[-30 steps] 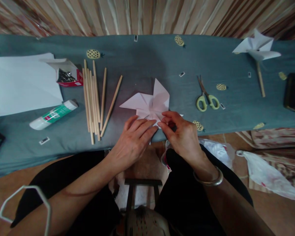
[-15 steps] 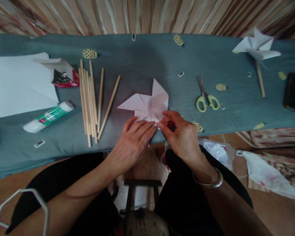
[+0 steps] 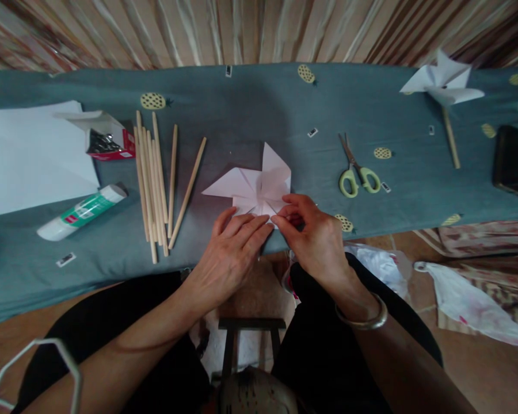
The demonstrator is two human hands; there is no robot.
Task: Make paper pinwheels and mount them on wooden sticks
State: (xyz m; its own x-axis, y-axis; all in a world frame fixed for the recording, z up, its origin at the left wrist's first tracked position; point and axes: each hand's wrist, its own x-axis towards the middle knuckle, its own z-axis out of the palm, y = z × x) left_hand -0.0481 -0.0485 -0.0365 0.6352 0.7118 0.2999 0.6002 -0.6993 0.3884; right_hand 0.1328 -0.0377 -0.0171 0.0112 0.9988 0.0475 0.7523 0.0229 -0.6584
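Note:
A white paper pinwheel [image 3: 259, 184] with folded blades lies on the cloth near the table's front edge. My left hand [image 3: 235, 244] holds its lower part, with fingers curved over the paper and thumb at its left side. Almost touching those fingertips, my right hand [image 3: 313, 236] pinches the lower right part of the pinwheel between thumb and forefinger. The fingers cover the lower blades. To the right lies a pair of scissors [image 3: 354, 167] with green handles and slightly parted blades. Several wooden sticks [image 3: 155, 184] lie to the left.
Farther left are a glue stick [image 3: 84, 213], white paper sheets [image 3: 30, 161] and a red open box [image 3: 111, 144] of small dark metal pieces. A finished-looking pinwheel on a stick [image 3: 444, 86] and a dark phone [image 3: 513, 160] lie at right. Plastic bags [image 3: 475, 305] rest below.
The whole view has shifted slightly. Both hands keep the same place on the pinwheel, and I see no clear change in the paper.

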